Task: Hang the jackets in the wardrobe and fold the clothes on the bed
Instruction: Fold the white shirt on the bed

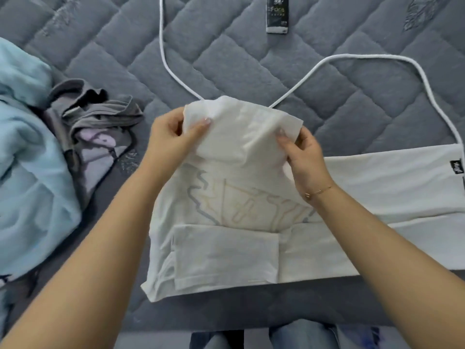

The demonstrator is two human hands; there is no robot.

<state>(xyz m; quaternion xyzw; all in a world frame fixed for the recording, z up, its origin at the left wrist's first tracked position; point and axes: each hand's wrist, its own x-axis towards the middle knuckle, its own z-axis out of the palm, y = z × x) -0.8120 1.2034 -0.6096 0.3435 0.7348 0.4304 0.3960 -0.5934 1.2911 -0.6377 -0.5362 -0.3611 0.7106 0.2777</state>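
Observation:
A white T-shirt with a faint line print lies partly folded on the grey quilted mattress, sleeves turned in. Its far edge is lifted off the bed. My left hand pinches that edge at the left corner, thumb on top. At the right corner my right hand grips the same raised edge, a thin bracelet on its wrist. Another white garment with a small black tag lies flat to the right, partly under the shirt.
A light blue fleece is heaped at the left edge. Beside it lies a crumpled grey garment with a lilac print. A white cord loops across the mattress behind the shirt. A black label sits at the top.

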